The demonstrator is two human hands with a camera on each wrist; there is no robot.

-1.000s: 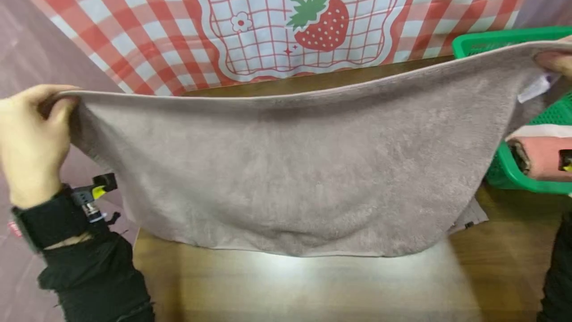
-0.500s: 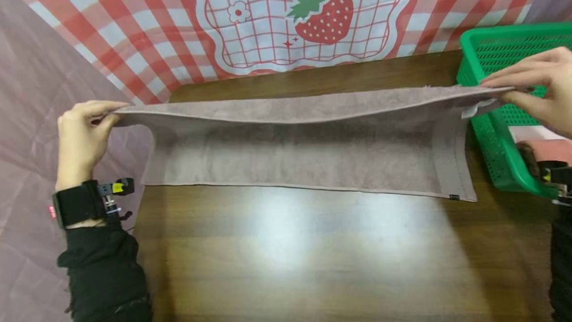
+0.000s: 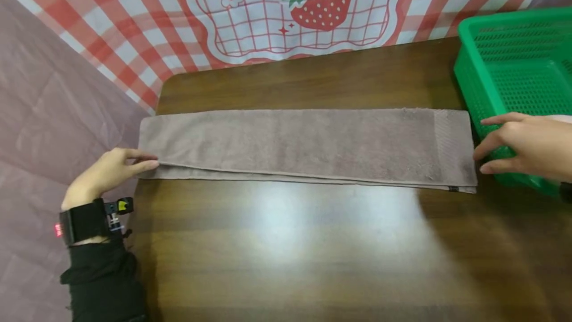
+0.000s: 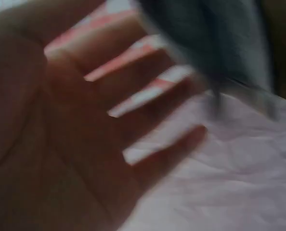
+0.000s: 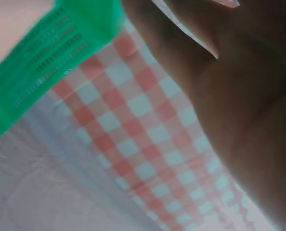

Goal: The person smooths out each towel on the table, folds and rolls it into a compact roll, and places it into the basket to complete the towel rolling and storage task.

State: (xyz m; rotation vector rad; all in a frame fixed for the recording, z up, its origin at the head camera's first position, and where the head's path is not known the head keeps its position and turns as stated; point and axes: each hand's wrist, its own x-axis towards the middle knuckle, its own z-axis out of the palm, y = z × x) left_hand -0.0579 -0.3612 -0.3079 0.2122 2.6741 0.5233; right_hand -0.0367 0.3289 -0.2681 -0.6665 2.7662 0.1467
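Note:
A greyish-mauve towel (image 3: pixel 304 145) lies folded lengthwise on the wooden table, its upper layer ending slightly behind the lower front edge. At its left end, my left hand (image 3: pixel 107 173) pinches the upper layer's edge between thumb and fingers. The left wrist view shows that hand's palm (image 4: pixel 80 125) with the fingers reaching toward the blurred, dark-looking towel (image 4: pixel 205 43). My right hand (image 3: pixel 532 143) is beside the towel's right end, fingers spread and loosely bent, fingertips right at the edge. Nothing shows in its grasp.
A green plastic basket (image 3: pixel 480 66) stands at the right, partly behind my right hand. The wooden table (image 3: pixel 286 272) extends in front of the towel. A red-and-white checked cloth with a strawberry print (image 3: pixel 321 1) hangs at the back. Pale mauve sheeting (image 3: pixel 53 113) covers the left side.
The towel, held up spread between both hands, has come down and folded over onto the table. My right hand has let go of its corner; the left has lowered with its edge.

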